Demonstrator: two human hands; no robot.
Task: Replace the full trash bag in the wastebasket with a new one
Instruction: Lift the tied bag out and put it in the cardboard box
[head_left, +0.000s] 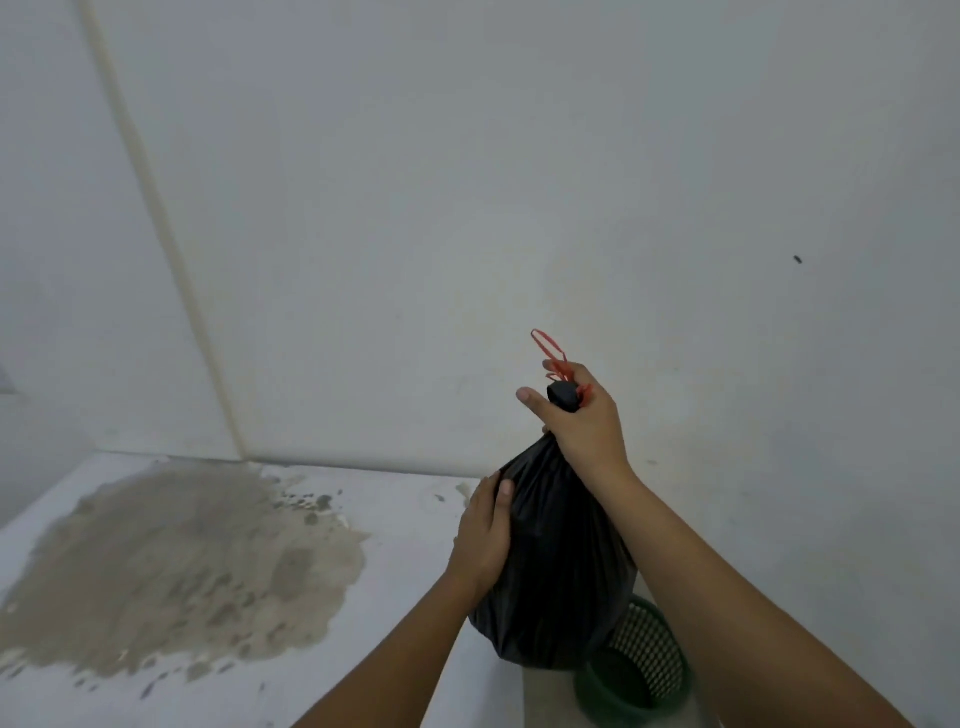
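Observation:
A full black trash bag (556, 571) hangs in the air, lifted above a green mesh wastebasket (641, 670) that shows at the lower right. My right hand (582, 415) grips the bag's gathered neck, and a red drawstring (553, 353) loops out above the fingers. My left hand (483, 540) rests flat against the bag's left side, fingers straight. The bag hides part of the wastebasket's rim, and the basket's inside looks dark.
A pale wall (467, 208) stands close behind the bag. The light floor (395, 597) carries a large rough grey-brown patch (182, 566) at the left. A pale pipe (156, 223) runs down the wall to the floor corner.

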